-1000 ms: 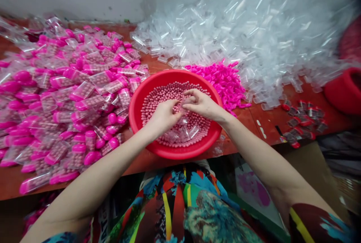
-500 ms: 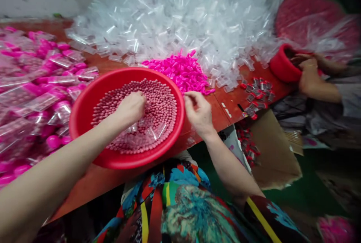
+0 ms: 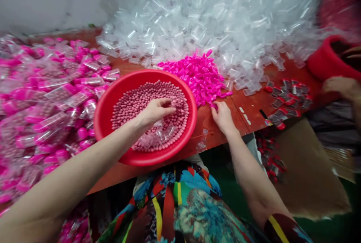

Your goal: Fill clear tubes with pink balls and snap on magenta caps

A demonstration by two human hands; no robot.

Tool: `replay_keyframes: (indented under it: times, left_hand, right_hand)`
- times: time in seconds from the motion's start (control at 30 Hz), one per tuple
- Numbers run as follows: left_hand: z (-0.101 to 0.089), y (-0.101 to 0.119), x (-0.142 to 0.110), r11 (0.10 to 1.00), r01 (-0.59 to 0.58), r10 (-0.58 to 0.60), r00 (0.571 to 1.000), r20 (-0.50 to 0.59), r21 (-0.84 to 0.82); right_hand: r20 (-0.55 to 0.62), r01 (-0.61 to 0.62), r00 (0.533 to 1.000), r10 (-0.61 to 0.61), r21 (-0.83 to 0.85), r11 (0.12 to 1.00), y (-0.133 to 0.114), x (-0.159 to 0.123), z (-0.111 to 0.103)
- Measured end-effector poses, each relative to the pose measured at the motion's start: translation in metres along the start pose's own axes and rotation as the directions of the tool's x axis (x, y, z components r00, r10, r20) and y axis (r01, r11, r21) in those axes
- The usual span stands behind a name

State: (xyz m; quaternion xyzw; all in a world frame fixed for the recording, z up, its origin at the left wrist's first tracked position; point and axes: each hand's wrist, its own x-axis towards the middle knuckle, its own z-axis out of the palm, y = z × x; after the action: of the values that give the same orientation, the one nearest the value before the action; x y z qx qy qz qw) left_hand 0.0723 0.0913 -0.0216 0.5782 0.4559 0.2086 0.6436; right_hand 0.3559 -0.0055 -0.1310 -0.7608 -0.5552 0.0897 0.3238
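A red basin [image 3: 104, 122] full of small pink balls [image 3: 132, 102] sits at the front of the brown table. My left hand [image 3: 155, 112] hovers over the balls with fingers curled around a clear plastic tube. Several empty clear tubes [image 3: 162, 134] lie on the balls below it. My right hand [image 3: 222, 117] rests on the table to the right of the basin, its fingertips pinched at the near edge of a heap of bright pink caps [image 3: 197, 73]. What the fingers pinch is hidden.
Filled pink-capped tubes [image 3: 50, 96] pile up on the left. A large heap of empty clear tubes [image 3: 211, 25] fills the back. Red-capped tubes [image 3: 287, 96] lie at the right. Another person's hand [image 3: 341, 87] is beside a red container [image 3: 327, 60] at the right edge.
My right hand left the basin and moved right to the pink caps. My left hand stayed over the balls holding the clear tube. The view swung right, then partly back.
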Motion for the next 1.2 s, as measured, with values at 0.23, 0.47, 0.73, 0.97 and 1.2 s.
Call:
replay_keyframes:
  times: [0.23,0.47,0.73,0.97,1.2]
  left_hand:
    - [-0.027,0.005,-0.049,0.863,0.133,-0.084,0.989,0.122,-0.487]
    - [-0.025,-0.003,-0.094,0.788,0.091,-0.024,0.993,0.118,-0.609]
    - [-0.030,-0.019,-0.119,0.780,0.031,-0.007,0.999,0.041,-0.625]
    - [-0.027,-0.024,-0.119,0.757,-0.021,-0.056,0.994,-0.097,-0.653]
    - [-0.029,-0.021,-0.114,0.671,0.026,-0.135,0.987,-0.088,-0.741]
  right_hand:
    - [-0.100,-0.131,0.980,0.170,0.311,0.941,-0.036,0.005,-0.034]
    - [0.212,-0.095,0.971,-0.109,0.762,0.640,-0.171,-0.005,-0.044]
    - [0.297,0.120,0.849,-0.437,0.696,0.708,-0.220,-0.027,-0.017]
    - [0.264,0.414,0.742,-0.616,0.542,0.731,-0.225,-0.024,-0.018]
    - [0.097,0.496,0.819,-0.565,0.375,0.783,-0.211,-0.013,-0.002]
